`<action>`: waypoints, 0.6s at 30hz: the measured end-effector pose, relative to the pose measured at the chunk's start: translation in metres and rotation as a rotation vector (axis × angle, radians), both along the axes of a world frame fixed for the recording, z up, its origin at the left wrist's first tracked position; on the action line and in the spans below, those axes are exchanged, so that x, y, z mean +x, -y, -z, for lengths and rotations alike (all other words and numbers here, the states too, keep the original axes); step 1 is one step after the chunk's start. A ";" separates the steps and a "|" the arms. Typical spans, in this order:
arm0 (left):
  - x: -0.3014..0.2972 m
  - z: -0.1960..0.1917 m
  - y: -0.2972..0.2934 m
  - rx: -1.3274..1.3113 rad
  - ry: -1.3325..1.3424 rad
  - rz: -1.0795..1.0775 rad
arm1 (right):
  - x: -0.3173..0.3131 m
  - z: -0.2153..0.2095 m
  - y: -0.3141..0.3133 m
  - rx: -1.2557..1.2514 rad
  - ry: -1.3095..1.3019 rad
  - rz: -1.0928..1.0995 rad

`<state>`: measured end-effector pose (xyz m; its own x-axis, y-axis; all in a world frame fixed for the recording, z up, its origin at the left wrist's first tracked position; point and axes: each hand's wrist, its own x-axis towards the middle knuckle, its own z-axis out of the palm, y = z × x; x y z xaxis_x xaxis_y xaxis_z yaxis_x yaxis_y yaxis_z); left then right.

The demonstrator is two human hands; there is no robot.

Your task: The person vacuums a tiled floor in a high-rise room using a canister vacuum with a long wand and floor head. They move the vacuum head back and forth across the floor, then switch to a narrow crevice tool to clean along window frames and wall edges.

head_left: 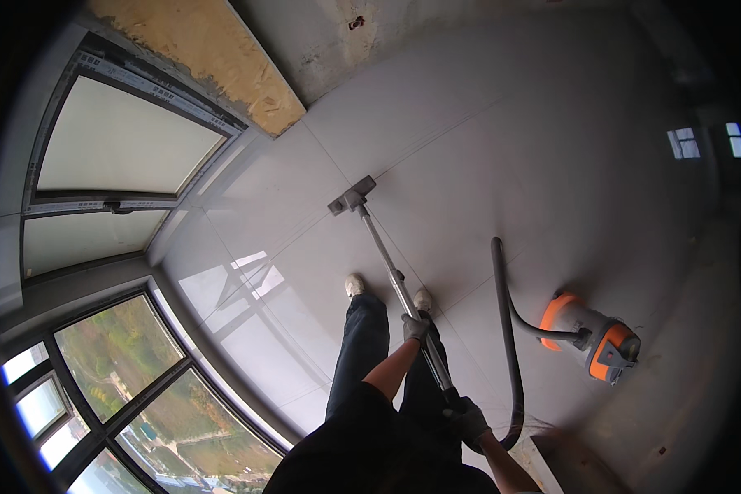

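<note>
A person stands on the grey tiled floor (486, 148), holding a metal vacuum wand (395, 280) with both gloved hands. The left hand (415, 328) is wrapped shut around the wand about midway up, just above the white shoes (354, 286). The right hand (468, 420) is clamped on the wand's upper end, close to the body, where the dark hose (506, 329) joins it. The wand slants away from the person, and its flat floor nozzle (351, 196) rests on the tiles well ahead of the feet.

The hose loops down past the right hand, rises in a curve and runs to the vacuum canister (591, 336), an orange and grey drum that stands on the floor off to the person's right, well apart from the nozzle. The drum is closed, so what it holds cannot be seen.

Large windows (115, 148) line the wall on the left, and a strip of bare, rough wall (214, 62) shows above the frame.
</note>
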<state>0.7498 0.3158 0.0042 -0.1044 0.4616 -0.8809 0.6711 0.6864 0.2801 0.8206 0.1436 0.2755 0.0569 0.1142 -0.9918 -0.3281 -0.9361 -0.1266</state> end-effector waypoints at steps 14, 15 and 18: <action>-0.074 -0.014 -0.403 0.173 0.248 0.379 | -0.039 0.125 -0.487 0.366 0.207 -0.547; -0.071 -0.018 -0.419 -0.013 0.328 -0.025 | -0.037 0.126 -0.502 0.416 0.157 -0.536; -0.061 -0.032 -0.457 0.037 0.209 0.154 | -0.024 0.133 -0.530 0.613 0.138 -0.521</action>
